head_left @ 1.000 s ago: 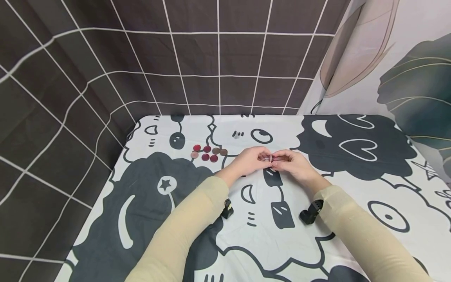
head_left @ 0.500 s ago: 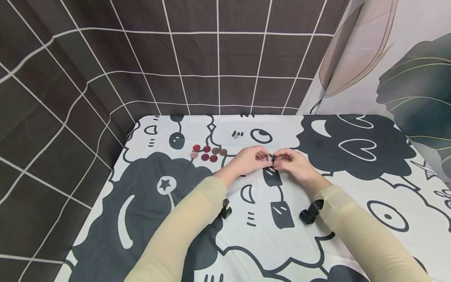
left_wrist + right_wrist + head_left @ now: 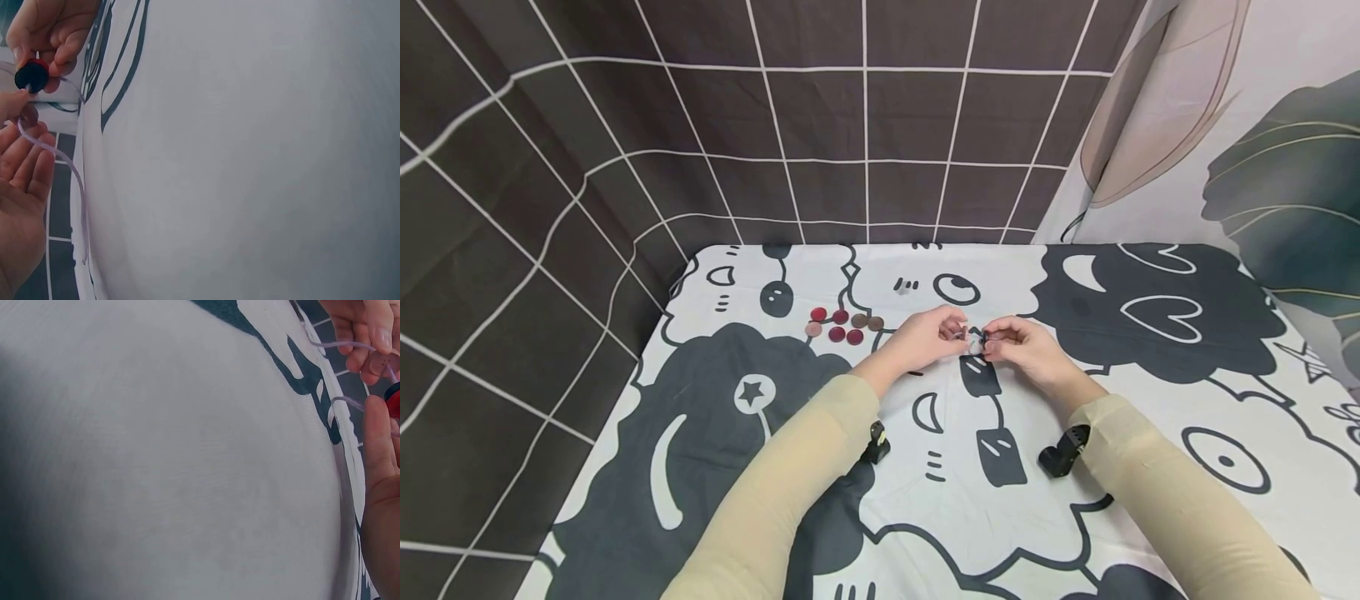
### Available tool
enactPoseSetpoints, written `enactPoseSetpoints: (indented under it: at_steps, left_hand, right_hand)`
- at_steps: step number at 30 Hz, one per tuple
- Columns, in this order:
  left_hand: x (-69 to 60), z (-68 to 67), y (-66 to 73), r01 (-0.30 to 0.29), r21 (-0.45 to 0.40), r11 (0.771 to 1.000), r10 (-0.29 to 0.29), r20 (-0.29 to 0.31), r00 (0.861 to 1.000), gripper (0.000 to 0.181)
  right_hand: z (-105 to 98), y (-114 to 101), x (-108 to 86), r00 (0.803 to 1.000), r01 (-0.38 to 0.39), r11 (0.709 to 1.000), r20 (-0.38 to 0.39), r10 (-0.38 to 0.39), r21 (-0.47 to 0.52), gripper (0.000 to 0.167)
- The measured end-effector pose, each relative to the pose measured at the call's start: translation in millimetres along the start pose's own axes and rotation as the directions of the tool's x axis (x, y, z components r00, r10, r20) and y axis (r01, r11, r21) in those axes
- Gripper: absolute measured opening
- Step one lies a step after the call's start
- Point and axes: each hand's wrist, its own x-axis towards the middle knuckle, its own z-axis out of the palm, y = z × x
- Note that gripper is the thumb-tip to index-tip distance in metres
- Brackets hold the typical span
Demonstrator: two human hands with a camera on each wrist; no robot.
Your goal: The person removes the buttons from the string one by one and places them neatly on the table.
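Note:
In the head view my left hand [image 3: 931, 335] and right hand [image 3: 1021, 346] face each other a little apart above the cloth. A pale purple cord [image 3: 69, 164] runs between and below them. With thumb and fingers my left hand pinches a pale pink button [image 3: 382, 362], the cord at its holes. My right hand grips a black button [image 3: 31, 76] with a red button [image 3: 394, 403] against it; the cord meets the black one's face. How many buttons sit in the right fingers is partly hidden.
Left of the hands, several loose buttons lie on the printed cloth [image 3: 925, 517]: red ones [image 3: 837, 334], brown ones [image 3: 876, 323] and a pink one [image 3: 812, 329]. A dark gridded curtain [image 3: 820, 117] stands behind. A black wrist camera [image 3: 1060, 454] hangs at the right sleeve.
The hands were nearly touching and have drawn slightly apart, the left one moving left. A dark button has come into view at the right fingertips. The loose buttons have not moved.

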Motion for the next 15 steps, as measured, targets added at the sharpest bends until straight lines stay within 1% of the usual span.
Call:
enactPoseSetpoints:
  at_steps: [2,5,11,15]
  left_hand:
    - [-0.3,-0.6,-0.5,-0.013,-0.005,1.000,0.013,-0.003,1.000,0.035]
    - [-1.0,-1.4,-1.4,-0.026,-0.008,1.000,0.026,-0.005,1.000,0.032]
    - [-2.3,-3.5,-3.7,-0.019,0.001,1.000,0.019,-0.009,1.000,0.030]
    - [-2.9,-6.1,-3.3,-0.013,0.021,1.000,0.014,-0.024,1.000,0.028]
  right_hand:
    - [-0.4,0.1,0.1,1.000,-0.004,1.000,-0.005,0.004,-0.005,0.028]
    - [-0.9,-0.1,0.2,1.000,-0.012,1.000,-0.009,0.011,-0.014,0.028]
    - [-1.3,-2.0,0.1,0.999,-0.033,0.998,-0.020,0.032,-0.060,0.030]
    - [-1.2,-3.1,0.1,0.999,-0.040,0.997,-0.022,0.038,-0.071,0.032]
